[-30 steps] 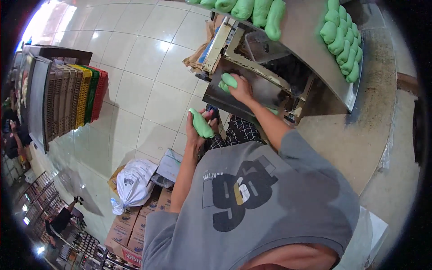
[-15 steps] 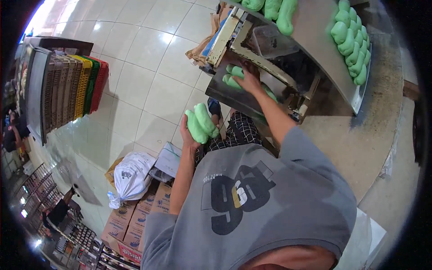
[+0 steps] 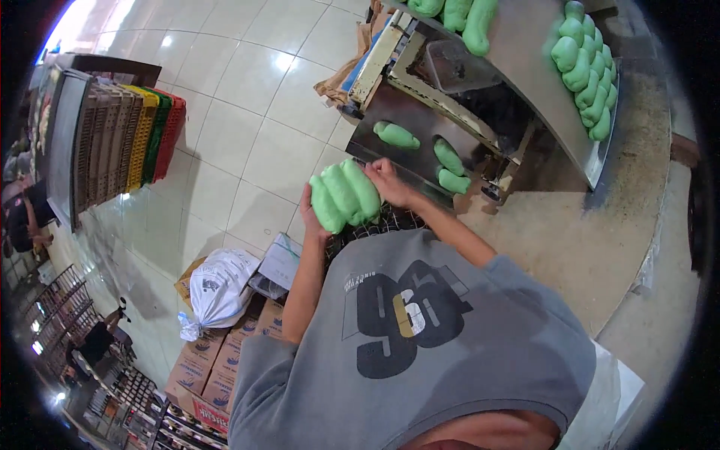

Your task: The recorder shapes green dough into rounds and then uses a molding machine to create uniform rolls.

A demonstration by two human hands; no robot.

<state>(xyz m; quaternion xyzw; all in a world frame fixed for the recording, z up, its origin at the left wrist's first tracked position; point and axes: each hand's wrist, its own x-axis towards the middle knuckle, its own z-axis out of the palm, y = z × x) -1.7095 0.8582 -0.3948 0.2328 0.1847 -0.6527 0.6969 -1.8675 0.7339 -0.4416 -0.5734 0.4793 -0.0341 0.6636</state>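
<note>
My left hand (image 3: pixel 308 213) cradles a bunch of light green dough rolls (image 3: pixel 343 196), three of them side by side, in front of my lap. At the right end of the bunch, my right hand (image 3: pixel 388 183) has its curled fingers against the outermost roll. Part of each hand is hidden behind the dough. On the dark metal tray (image 3: pixel 367 137) below the machine lie separate green rolls: one on the left (image 3: pixel 396 135), another to its right (image 3: pixel 448 156) and a third nearer me (image 3: pixel 454 181).
A metal surface (image 3: pixel 536 82) at upper right bears more green rolls (image 3: pixel 581 71), several stacked closely. Stacked crates (image 3: pixel 142 139) stand at far left. A white tied sack (image 3: pixel 221 289) rests by cardboard boxes (image 3: pixel 199 364) at lower left. Other people (image 3: pixel 97 341) are at far left.
My right hand has come from the tray to the bunch, which has grown from two rolls to three. Fewer rolls lie where that hand was.
</note>
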